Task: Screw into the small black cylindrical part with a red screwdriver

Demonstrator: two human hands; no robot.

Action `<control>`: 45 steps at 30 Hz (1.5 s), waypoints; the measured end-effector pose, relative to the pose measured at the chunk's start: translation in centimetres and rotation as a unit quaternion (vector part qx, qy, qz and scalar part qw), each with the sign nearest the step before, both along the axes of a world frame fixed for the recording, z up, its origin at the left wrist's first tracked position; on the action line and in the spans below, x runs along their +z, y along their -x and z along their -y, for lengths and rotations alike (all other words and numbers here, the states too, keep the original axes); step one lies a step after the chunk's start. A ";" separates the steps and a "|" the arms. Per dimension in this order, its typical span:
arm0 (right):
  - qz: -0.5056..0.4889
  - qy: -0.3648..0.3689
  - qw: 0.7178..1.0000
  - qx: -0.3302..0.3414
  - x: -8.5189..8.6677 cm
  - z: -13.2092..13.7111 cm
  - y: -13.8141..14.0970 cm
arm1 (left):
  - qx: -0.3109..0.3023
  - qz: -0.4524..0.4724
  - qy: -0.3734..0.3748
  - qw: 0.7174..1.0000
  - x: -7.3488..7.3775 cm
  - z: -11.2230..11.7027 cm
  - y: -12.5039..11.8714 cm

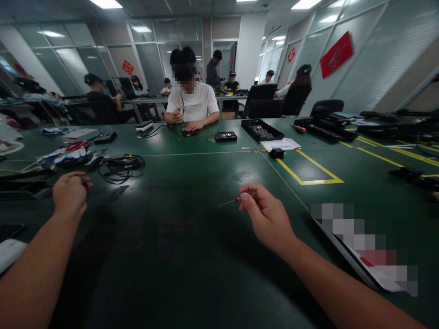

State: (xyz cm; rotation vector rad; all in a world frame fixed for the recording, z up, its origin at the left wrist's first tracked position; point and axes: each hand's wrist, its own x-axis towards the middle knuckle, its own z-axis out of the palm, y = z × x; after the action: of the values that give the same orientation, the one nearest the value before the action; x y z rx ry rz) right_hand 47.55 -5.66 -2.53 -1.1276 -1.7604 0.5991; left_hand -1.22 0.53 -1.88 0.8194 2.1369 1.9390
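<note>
My right hand [265,214] is closed around the handle of a small screwdriver [229,202]. Its thin shaft points left and slightly down, above the green table [164,256], and a red collar shows by my thumb. On the left, my left hand [71,194] is curled closed, with a small dark thing between thumb and fingers that I cannot make out. Just right of that hand lies a coil of black cables [124,167]. The palm side of my left hand is hidden.
Across the table a person [194,103] handles a small device [189,132]. A drive-like device [226,136] and a black parts tray [262,131] lie ahead. A small black block [276,153] sits by yellow tape [320,182]. At right is a white-edged flat object [384,281], partly blurred.
</note>
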 end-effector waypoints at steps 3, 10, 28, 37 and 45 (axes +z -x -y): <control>0.010 0.011 1.000 -0.003 0.2 0.1 0.1 | -0.026 -0.064 0.015 0.997 0.3 -0.1 -2.4; 0.001 -0.006 1.000 -0.023 -0.8 -0.5 0.0 | -0.250 -0.052 0.010 0.967 0.2 -0.8 -11.6; -0.039 0.003 0.998 -0.046 0.0 0.0 0.0 | -0.594 -0.105 0.000 0.797 -5.8 1.8 -29.3; -0.140 -0.007 0.987 -0.078 -0.6 -0.5 0.2 | -0.588 -0.140 0.023 0.796 -5.9 1.9 -28.8; -0.139 -0.013 0.985 -0.105 -1.0 -0.8 0.2 | -0.597 -0.127 0.002 0.792 -6.4 1.6 -28.7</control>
State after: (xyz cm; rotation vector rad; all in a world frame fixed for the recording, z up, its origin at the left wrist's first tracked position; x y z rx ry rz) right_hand 47.30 -4.90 -3.50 -1.1352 -1.3882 0.5716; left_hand 27.48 -1.05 -8.24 1.8687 1.0640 1.1189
